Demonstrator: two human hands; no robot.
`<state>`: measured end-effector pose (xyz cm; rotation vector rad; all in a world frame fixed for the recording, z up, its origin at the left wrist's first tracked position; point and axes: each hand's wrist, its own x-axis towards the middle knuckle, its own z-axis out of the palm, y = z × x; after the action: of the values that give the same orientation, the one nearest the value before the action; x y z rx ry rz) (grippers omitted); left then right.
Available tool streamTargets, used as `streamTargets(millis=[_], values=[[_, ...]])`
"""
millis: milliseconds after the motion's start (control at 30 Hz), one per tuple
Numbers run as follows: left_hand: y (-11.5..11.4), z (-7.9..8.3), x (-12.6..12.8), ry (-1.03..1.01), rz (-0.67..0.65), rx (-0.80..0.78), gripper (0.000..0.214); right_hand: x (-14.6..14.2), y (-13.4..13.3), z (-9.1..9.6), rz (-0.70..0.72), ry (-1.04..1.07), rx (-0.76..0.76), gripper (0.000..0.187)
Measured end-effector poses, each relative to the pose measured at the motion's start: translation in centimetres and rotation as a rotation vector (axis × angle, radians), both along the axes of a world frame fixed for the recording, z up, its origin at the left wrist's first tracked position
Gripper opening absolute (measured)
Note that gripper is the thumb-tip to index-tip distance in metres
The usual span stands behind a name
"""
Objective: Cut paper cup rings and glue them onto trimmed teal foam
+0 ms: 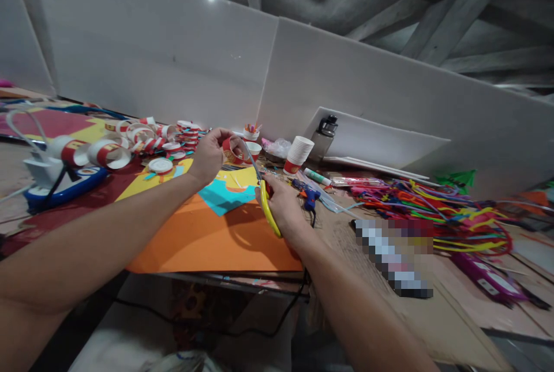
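Holding: left hand (210, 157), red cup piece (234, 153), pinched; right hand (283, 205), yellow-handled scissors (269, 217), grasp closed on handles. Risk: a blade slip could nick the left hand.

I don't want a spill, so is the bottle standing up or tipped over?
The bottle is standing up: its black lid is at the top, with the grey body below it.

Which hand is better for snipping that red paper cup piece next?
Probably the right hand: it holds the yellow-handled scissors, with the blades pointing up toward the red paper cup piece. The left hand is busy holding that piece.
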<state>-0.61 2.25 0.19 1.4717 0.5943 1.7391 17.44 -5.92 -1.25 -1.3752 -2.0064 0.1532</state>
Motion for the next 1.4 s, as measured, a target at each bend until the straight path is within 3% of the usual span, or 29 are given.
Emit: streamTargets(millis=[233,900,1400], values=[[-0.8,0.1,0.0,0.083,0.013,-0.018,0.030,-0.1,0.0,0.0,-0.018,-0.028,-0.014,0.026],[-0.8,0.2,0.1,0.040,-0.019,-0.033,0.026,0.0,0.0,-0.1,-0.006,-0.038,0.038,0.027],[0.3,0.1,-0.1,-0.048,-0.175,-0.024,0.021,0.3,0.1,-0.1,-0.006,-0.067,0.079,0.023]])
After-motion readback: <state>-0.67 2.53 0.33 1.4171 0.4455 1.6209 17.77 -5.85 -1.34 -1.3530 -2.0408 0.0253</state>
